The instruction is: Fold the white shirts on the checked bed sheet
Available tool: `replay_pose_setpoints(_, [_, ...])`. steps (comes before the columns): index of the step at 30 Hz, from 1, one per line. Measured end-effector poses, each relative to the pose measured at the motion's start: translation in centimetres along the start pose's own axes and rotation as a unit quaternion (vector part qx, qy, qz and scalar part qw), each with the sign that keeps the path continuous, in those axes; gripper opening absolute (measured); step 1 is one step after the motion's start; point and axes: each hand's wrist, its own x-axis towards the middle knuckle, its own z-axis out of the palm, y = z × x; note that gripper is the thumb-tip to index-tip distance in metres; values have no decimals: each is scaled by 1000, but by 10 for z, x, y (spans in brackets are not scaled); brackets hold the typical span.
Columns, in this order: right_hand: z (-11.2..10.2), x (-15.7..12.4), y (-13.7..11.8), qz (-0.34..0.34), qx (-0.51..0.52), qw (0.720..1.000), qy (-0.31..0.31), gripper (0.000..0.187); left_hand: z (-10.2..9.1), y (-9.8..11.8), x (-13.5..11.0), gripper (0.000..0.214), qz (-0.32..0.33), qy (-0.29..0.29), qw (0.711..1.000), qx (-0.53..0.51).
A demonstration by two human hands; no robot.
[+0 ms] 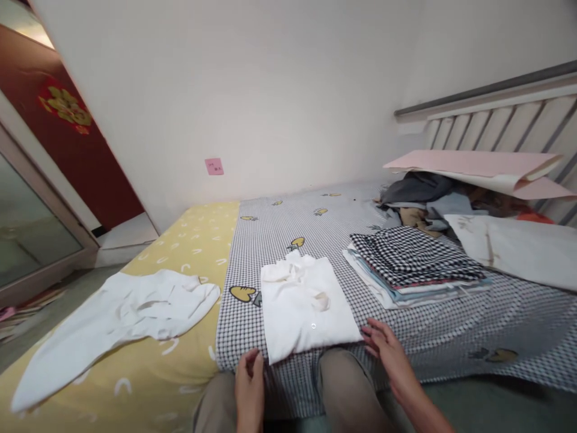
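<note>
A folded white shirt (300, 325) lies flat on the checked part of the bed cover, its collar end towards the wall. A small ring-shaped mark and a bunched bit of cloth show on its upper face. My left hand (250, 376) is just left of the shirt's near left corner, its fingers loosely bent and holding nothing. At the near right corner is my right hand (383, 346), open with fingers apart; its fingertips are close to the cloth, and I cannot tell whether they touch. Another white garment (135, 307) is spread unfolded on the yellow bedding at left.
To the right lies a stack of folded clothes (415, 258), black-and-white checked on top. Behind it are heaped dark clothes (419, 187), a pink sheet-like item (473, 163) and a white cloth bag or garment (536, 249). A white slatted bed rail (505, 126) stands along the right side.
</note>
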Motion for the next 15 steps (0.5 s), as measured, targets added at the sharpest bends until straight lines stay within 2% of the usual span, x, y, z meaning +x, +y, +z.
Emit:
replay_pose_setpoints(1, [1, 0, -4, 3, -26, 1000, 2, 57, -4, 3, 1, 47, -15, 17, 1000, 8])
replay_pose_setpoints(3, [5, 6, -18, -35, -144, 989, -6, 60, -12, 22, 6, 43, 24, 19, 998, 55])
replay_pose_setpoints(5, [10, 21, -36, -84, -297, 951, -20, 59, -15, 51, 16, 42, 86, -17, 983, 164])
replay_pose_setpoints(7, [19, 41, -55, -100, -401, 910, -32, 56, -11, 81, 32, 43, 105, -54, 950, 290])
replay_pose_setpoints(8, [24, 51, -64, -94, -428, 898, -35, 55, -6, 93, 41, 42, 98, -67, 934, 338])
replay_pose_setpoints(10, [36, 68, -79, -73, -443, 893, -38, 55, 7, 111, 60, 37, 69, -78, 918, 383])
replay_pose_setpoints(13, [56, 87, -91, -48, -446, 893, -37, 57, 31, 121, 88, 35, 34, -89, 917, 387])
replay_pose_setpoints(15, [68, 95, -94, -35, -426, 903, -38, 56, 46, 121, 104, 37, 5, -95, 924, 371])
